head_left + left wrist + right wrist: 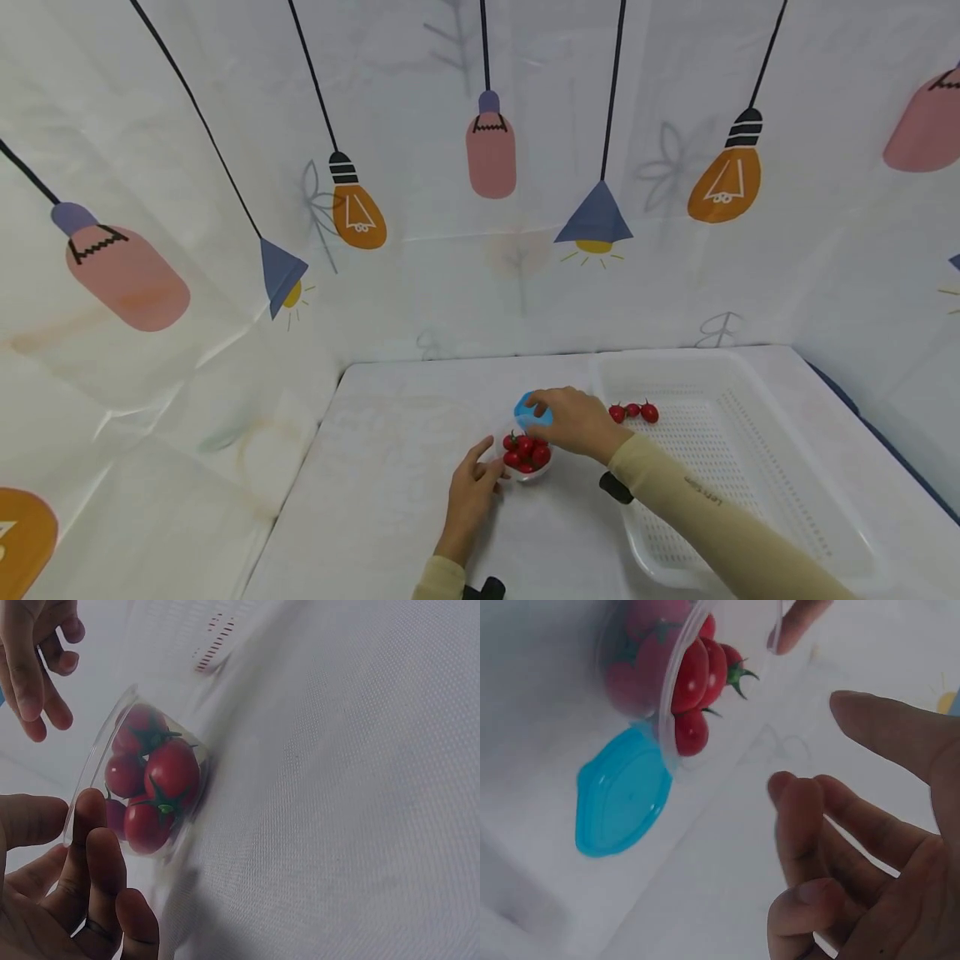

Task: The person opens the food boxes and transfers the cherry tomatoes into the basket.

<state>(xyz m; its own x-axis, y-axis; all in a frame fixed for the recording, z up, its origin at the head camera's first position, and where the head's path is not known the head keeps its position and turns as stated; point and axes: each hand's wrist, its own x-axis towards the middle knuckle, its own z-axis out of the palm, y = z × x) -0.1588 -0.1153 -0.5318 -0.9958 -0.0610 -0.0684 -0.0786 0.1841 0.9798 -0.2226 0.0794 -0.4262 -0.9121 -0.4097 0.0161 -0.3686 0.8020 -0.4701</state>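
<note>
A clear plastic tub (pixel 527 475) filled with several red cherry tomatoes (pixel 172 771) stands on the white table. My left hand (pixel 472 492) is at its left side, thumb and fingertips holding the rim. Above the tub's far side hovers my right hand (pixel 573 421), its fingers loosely bent with nothing between them. A blue lid (pixel 624 791) lies on the table just behind the tub, partly hidden by the right hand in the head view.
To the right is a large white perforated basket (pixel 795 467), with 3 cherry tomatoes (pixel 633 411) near its left side. A white sheet printed with lamps (pixel 450 283) hangs behind the table and at its sides.
</note>
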